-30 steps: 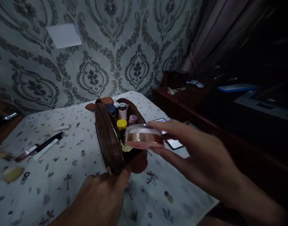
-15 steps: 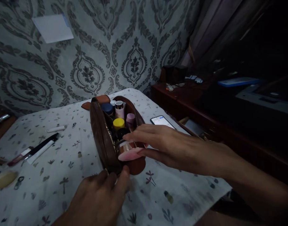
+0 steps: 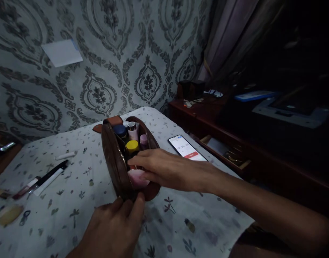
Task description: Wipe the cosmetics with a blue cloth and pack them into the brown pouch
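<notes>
**Pink compact held at the mouth of an open brown bag**

At the bottom centre of the frame, the left hand point(image 3: 113, 224) has its fingertips against the near end of the brown bag point(image 3: 109, 157); whether its grip pinches the leather or only steadies it, I cannot tell. At the lower left, a yellowish oval sponge point(image 3: 10, 215) lies on the printed cloth point(image 3: 100, 215), with a white stick point(image 3: 48, 182) farther up.

Just above the left hand, the right hand point(image 3: 164, 166) reaches in from the right edge, its grip closed on the round pink compact point(image 3: 138, 179) (its upper part hidden by fingers) within the bag's near end. Beyond it in the bag stand a yellow cap point(image 3: 132, 145), a mauve cap point(image 3: 143, 139) and a silver-capped bottle point(image 3: 132, 132).

Right of centre lies a lit phone point(image 3: 184, 146); a white sheet point(image 3: 62, 53) is on the patterned wall point(image 3: 100, 86), upper left.
</notes>
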### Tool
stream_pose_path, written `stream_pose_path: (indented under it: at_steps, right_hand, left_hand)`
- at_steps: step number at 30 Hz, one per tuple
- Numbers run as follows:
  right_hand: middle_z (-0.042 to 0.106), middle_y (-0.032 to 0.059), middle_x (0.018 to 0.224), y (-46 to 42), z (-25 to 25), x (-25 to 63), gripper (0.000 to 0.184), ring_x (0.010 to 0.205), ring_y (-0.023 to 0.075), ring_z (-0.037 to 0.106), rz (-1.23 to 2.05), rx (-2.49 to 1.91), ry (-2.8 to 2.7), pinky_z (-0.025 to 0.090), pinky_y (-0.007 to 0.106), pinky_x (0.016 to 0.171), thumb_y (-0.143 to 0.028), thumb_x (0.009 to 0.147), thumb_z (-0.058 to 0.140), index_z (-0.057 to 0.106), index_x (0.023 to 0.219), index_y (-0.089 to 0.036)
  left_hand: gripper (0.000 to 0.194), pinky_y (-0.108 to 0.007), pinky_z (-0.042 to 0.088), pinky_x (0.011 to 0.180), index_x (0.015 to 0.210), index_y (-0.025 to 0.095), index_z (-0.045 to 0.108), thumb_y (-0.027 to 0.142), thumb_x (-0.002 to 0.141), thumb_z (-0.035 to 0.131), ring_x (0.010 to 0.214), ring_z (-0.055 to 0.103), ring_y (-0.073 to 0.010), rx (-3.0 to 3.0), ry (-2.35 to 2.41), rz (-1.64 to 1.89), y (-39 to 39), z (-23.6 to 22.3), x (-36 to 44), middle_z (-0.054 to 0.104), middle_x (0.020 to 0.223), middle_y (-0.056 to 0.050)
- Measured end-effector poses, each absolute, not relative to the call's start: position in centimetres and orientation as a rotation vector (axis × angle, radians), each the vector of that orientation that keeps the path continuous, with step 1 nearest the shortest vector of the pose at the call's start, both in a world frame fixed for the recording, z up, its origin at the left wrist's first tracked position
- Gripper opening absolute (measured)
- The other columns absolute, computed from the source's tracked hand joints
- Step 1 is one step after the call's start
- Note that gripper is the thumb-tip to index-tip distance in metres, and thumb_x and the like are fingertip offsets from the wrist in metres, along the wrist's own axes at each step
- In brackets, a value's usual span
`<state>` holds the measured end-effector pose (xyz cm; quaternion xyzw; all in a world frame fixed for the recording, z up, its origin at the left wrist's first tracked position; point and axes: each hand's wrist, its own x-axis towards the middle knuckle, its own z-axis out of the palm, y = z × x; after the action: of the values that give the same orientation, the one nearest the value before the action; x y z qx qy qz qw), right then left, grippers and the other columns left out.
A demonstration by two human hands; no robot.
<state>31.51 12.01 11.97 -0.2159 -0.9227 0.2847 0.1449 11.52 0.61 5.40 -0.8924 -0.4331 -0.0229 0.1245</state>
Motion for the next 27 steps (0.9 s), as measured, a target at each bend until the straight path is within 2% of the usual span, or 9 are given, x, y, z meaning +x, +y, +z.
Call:
stream_pose_path:
  at_steps: [3,6,10,14,17,27]
  right_hand:
    - [0.068,0.0048,0.099,11.7,12.1,31.1,0.016,0.088,0.0179,0.063,0.837,-0.626,-2.692,0.044,0.026,0.074,-0.015,0.092,0.057,0.065,0.106,-0.018]
    - [0.069,0.0046,0.100,11.5,12.3,31.5,0.029,0.089,0.0184,0.063,0.775,-0.747,-2.576,0.045,0.028,0.077,-0.016,0.089,0.060,0.064,0.117,-0.019]
    - [0.068,0.0025,0.091,12.1,12.1,32.7,0.040,0.078,0.0169,0.064,0.777,-0.945,-2.146,0.048,0.027,0.067,-0.026,0.087,0.062,0.059,0.127,-0.022]
    - [0.063,0.0004,0.078,12.9,11.7,33.7,0.039,0.063,0.0155,0.063,0.973,-0.957,-1.826,0.052,0.027,0.057,-0.038,0.086,0.062,0.061,0.120,-0.019]
    - [0.064,0.0002,0.078,12.7,11.5,33.7,0.036,0.059,0.0145,0.063,1.014,-0.984,-1.823,0.053,0.027,0.056,-0.040,0.087,0.062,0.062,0.117,-0.019]
    - [0.067,0.0033,0.088,11.2,12.0,31.8,0.026,0.077,0.0161,0.060,0.612,-1.082,-2.086,0.046,0.027,0.068,-0.024,0.089,0.059,0.066,0.113,-0.018]
  left_hand:
    - [0.047,-0.026,0.053,0.050,0.129,0.019,0.049,0.011,0.082,0.050,0.064,0.070,-0.0203,-2.629,-1.304,-0.033,0.6,4.9,11.1,0.074,0.080,-0.003]
    - [0.055,-0.025,0.053,0.050,0.133,0.020,0.047,0.009,0.079,0.051,0.065,0.071,-0.0203,-2.649,-1.318,0.008,0.7,4.7,10.6,0.074,0.081,-0.003]
    - [0.061,-0.025,0.053,0.052,0.136,0.022,0.046,0.008,0.077,0.052,0.065,0.070,-0.0206,-2.638,-1.382,0.087,0.7,5.0,10.5,0.074,0.080,-0.003]
    - [0.058,-0.024,0.053,0.053,0.138,0.022,0.045,0.010,0.081,0.051,0.066,0.071,-0.0202,-2.648,-1.403,0.066,0.7,4.9,10.5,0.074,0.081,-0.004]
    - [0.061,-0.025,0.053,0.053,0.140,0.022,0.043,0.009,0.080,0.051,0.066,0.070,-0.0204,-2.659,-1.387,0.054,0.6,4.6,10.3,0.074,0.081,-0.004]
    - [0.057,-0.025,0.053,0.050,0.137,0.019,0.045,0.010,0.081,0.049,0.063,0.071,-0.0202,-2.644,-1.358,0.014,0.4,4.9,10.2,0.075,0.080,-0.003]
